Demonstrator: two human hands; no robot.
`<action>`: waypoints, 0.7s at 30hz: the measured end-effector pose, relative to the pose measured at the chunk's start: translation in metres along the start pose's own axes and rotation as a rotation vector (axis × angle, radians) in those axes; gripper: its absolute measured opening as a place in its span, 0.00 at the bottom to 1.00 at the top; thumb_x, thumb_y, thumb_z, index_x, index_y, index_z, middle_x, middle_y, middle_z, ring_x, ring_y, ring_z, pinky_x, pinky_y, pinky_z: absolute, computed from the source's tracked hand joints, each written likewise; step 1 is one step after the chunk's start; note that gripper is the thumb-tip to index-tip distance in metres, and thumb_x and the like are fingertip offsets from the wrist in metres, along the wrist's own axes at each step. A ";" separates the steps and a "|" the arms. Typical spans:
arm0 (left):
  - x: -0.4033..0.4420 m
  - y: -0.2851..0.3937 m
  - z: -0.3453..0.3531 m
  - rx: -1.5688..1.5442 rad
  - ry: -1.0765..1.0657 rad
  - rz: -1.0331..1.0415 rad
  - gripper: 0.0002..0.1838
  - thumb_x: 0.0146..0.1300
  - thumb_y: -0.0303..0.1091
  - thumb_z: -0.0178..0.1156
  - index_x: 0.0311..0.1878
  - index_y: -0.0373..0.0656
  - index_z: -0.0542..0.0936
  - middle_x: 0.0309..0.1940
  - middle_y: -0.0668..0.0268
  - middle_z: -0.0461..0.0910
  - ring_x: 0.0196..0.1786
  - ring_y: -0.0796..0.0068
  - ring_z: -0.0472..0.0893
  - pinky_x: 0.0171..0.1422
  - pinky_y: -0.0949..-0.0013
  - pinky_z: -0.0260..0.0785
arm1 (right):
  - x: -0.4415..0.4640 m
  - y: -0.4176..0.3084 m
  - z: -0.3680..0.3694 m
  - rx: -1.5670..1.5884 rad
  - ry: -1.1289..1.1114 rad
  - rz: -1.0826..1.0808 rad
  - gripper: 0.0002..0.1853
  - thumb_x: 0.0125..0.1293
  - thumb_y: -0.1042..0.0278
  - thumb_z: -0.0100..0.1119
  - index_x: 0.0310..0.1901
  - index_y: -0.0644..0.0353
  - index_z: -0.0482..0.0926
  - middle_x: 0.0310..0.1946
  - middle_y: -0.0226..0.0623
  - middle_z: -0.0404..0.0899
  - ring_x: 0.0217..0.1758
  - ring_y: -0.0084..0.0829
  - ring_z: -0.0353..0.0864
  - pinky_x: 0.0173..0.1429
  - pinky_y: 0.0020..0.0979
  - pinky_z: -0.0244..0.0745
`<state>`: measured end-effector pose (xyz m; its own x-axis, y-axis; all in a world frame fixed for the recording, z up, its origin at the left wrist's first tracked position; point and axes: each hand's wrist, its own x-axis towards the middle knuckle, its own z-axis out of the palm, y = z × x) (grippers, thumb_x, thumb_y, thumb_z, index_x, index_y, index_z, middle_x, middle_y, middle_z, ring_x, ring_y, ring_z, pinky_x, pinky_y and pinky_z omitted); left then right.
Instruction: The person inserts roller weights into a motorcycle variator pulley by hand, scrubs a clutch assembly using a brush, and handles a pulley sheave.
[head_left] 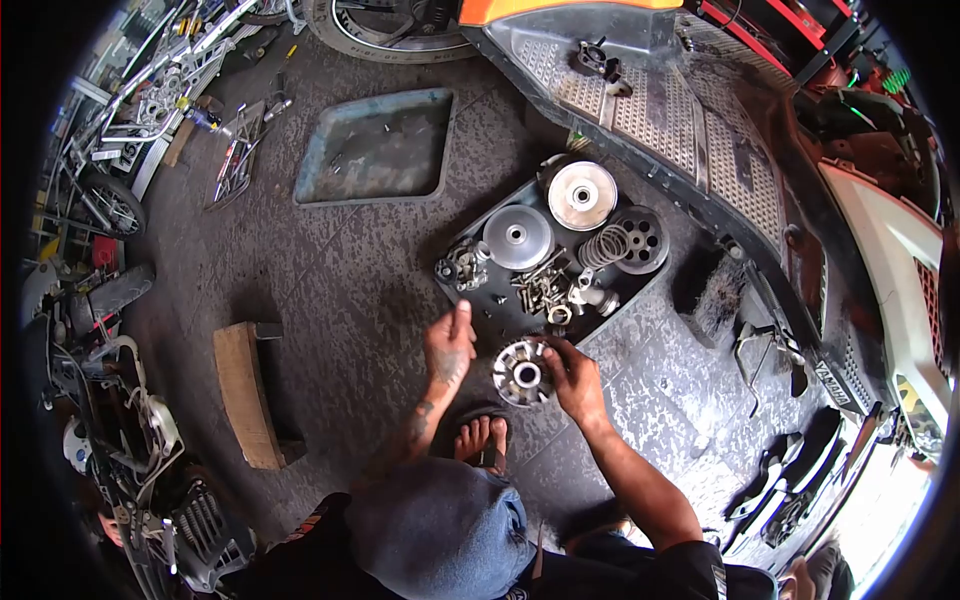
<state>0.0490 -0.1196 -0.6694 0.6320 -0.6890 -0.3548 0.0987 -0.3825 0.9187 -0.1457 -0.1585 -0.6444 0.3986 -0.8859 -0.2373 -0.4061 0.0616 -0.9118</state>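
Note:
My right hand (576, 383) grips the edge of a scooter variator (507, 380), a round metal part with a central hub and radial slots. It is held above the floor, just off the near edge of the parts tray (620, 318). To its left, my left hand (450, 345) is closed with the thumb pointing up; whatever is in the fingers, if anything, is hidden. In the tray lie a grey pulley disc (530, 250), a paler round disc (570, 205), a coil spring (605, 247), a dark holed plate (650, 240), a carburetor-like part (463, 265) and a heap of bolts (545, 285).
A second shallow tray (449, 150) with a few small bits sits farther off. A wooden stool (245, 395) stands left. Scooter bodywork (650, 110) spans the upper right, with loose panels (785, 475) below. Motorcycle parts (130, 420) line the left. My foot (480, 440) is below my hands.

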 end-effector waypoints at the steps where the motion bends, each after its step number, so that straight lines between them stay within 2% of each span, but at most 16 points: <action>1: 0.011 0.009 -0.003 -0.031 -0.008 0.031 0.28 0.72 0.48 0.48 0.17 0.41 0.71 0.10 0.73 0.66 0.14 0.86 0.65 0.20 0.76 0.56 | -0.003 -0.004 -0.007 -0.041 -0.002 0.070 0.14 0.69 0.61 0.53 0.50 0.59 0.80 0.39 0.49 0.83 0.46 0.46 0.83 0.50 0.37 0.75; 5: 0.077 0.039 0.023 -0.033 -0.003 0.420 0.16 0.73 0.40 0.48 0.34 0.39 0.77 0.20 0.67 0.76 0.25 0.78 0.75 0.30 0.69 0.66 | -0.009 0.007 -0.016 -0.042 0.002 0.049 0.16 0.70 0.59 0.53 0.50 0.60 0.80 0.38 0.48 0.84 0.44 0.39 0.85 0.48 0.33 0.75; 6: 0.090 0.057 0.034 0.025 -0.022 0.456 0.13 0.72 0.38 0.49 0.38 0.40 0.77 0.23 0.64 0.78 0.26 0.75 0.76 0.33 0.68 0.67 | -0.011 0.010 -0.013 -0.038 -0.003 0.040 0.16 0.70 0.59 0.53 0.50 0.60 0.80 0.38 0.48 0.84 0.44 0.39 0.85 0.48 0.33 0.75; 8: 0.118 0.088 0.058 0.168 -0.062 0.557 0.09 0.69 0.33 0.50 0.44 0.42 0.77 0.29 0.60 0.79 0.30 0.66 0.78 0.38 0.65 0.70 | -0.014 0.017 -0.013 0.020 -0.022 0.156 0.17 0.69 0.57 0.54 0.50 0.60 0.80 0.38 0.48 0.84 0.43 0.38 0.85 0.48 0.33 0.76; 10: 0.154 0.105 0.084 0.332 -0.100 0.762 0.09 0.66 0.28 0.51 0.47 0.43 0.77 0.35 0.58 0.79 0.37 0.55 0.79 0.44 0.61 0.71 | -0.017 0.010 -0.017 -0.053 -0.003 0.120 0.17 0.69 0.57 0.54 0.50 0.60 0.80 0.38 0.48 0.84 0.43 0.38 0.85 0.48 0.34 0.76; 11: 0.174 0.107 0.094 0.475 -0.122 0.857 0.13 0.63 0.26 0.51 0.51 0.44 0.75 0.43 0.57 0.77 0.48 0.52 0.77 0.51 0.57 0.70 | -0.017 0.007 -0.020 -0.050 -0.003 0.078 0.17 0.69 0.56 0.54 0.50 0.60 0.80 0.37 0.47 0.84 0.43 0.38 0.85 0.48 0.34 0.76; 12: 0.197 0.099 0.106 0.566 -0.073 0.953 0.17 0.62 0.28 0.54 0.56 0.47 0.75 0.46 0.56 0.75 0.53 0.52 0.74 0.54 0.55 0.69 | -0.015 -0.008 -0.026 -0.048 0.017 0.039 0.13 0.68 0.62 0.55 0.49 0.60 0.80 0.39 0.47 0.84 0.42 0.45 0.85 0.46 0.38 0.78; 14: 0.236 0.079 0.124 0.699 -0.092 0.934 0.20 0.62 0.32 0.55 0.59 0.49 0.74 0.52 0.55 0.74 0.57 0.51 0.72 0.59 0.54 0.68 | -0.008 -0.041 -0.044 -0.070 0.053 -0.043 0.12 0.68 0.65 0.55 0.50 0.60 0.77 0.38 0.46 0.84 0.40 0.42 0.86 0.43 0.37 0.78; 16: 0.262 0.060 0.138 0.810 -0.176 0.896 0.20 0.62 0.36 0.56 0.59 0.51 0.73 0.58 0.55 0.73 0.61 0.51 0.71 0.62 0.54 0.67 | 0.001 -0.089 -0.071 -0.001 0.053 0.010 0.11 0.69 0.67 0.56 0.50 0.59 0.74 0.37 0.44 0.85 0.37 0.37 0.87 0.41 0.35 0.79; 17: 0.267 0.057 0.143 0.790 -0.259 0.859 0.18 0.64 0.37 0.55 0.57 0.53 0.76 0.61 0.54 0.72 0.64 0.52 0.69 0.64 0.55 0.66 | 0.009 -0.107 -0.085 -0.053 0.063 0.049 0.10 0.69 0.66 0.55 0.48 0.59 0.74 0.36 0.42 0.85 0.36 0.33 0.87 0.38 0.32 0.79; 18: 0.272 0.054 0.147 0.740 -0.268 0.881 0.15 0.64 0.36 0.54 0.53 0.53 0.78 0.53 0.54 0.78 0.60 0.52 0.73 0.61 0.54 0.68 | 0.017 -0.120 -0.098 -0.029 0.095 0.050 0.10 0.69 0.66 0.56 0.47 0.60 0.73 0.35 0.42 0.85 0.34 0.32 0.87 0.38 0.32 0.78; 19: 0.268 0.059 0.148 0.698 -0.300 0.836 0.13 0.63 0.36 0.54 0.50 0.51 0.80 0.49 0.54 0.80 0.57 0.51 0.75 0.59 0.54 0.69 | 0.026 -0.137 -0.111 -0.033 0.181 -0.085 0.09 0.69 0.67 0.56 0.46 0.61 0.73 0.34 0.42 0.85 0.35 0.30 0.86 0.38 0.30 0.78; 20: 0.262 0.067 0.148 0.656 -0.330 0.790 0.12 0.63 0.36 0.55 0.47 0.50 0.81 0.45 0.54 0.81 0.54 0.50 0.77 0.57 0.54 0.70 | 0.035 -0.164 -0.125 -0.030 0.227 -0.114 0.08 0.68 0.69 0.57 0.45 0.62 0.73 0.35 0.41 0.85 0.37 0.27 0.86 0.39 0.28 0.78; 21: 0.256 0.073 0.149 0.650 -0.334 0.798 0.12 0.63 0.36 0.55 0.47 0.50 0.81 0.45 0.54 0.81 0.54 0.50 0.77 0.57 0.54 0.70 | 0.048 -0.175 -0.136 -0.008 0.291 -0.172 0.07 0.68 0.72 0.57 0.44 0.63 0.73 0.34 0.39 0.84 0.36 0.23 0.84 0.38 0.25 0.76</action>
<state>0.1032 -0.4158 -0.7189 0.0825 -0.9792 0.1855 -0.7371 0.0654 0.6726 -0.1675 -0.2742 -0.4506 0.2109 -0.9771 0.0266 -0.3597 -0.1029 -0.9274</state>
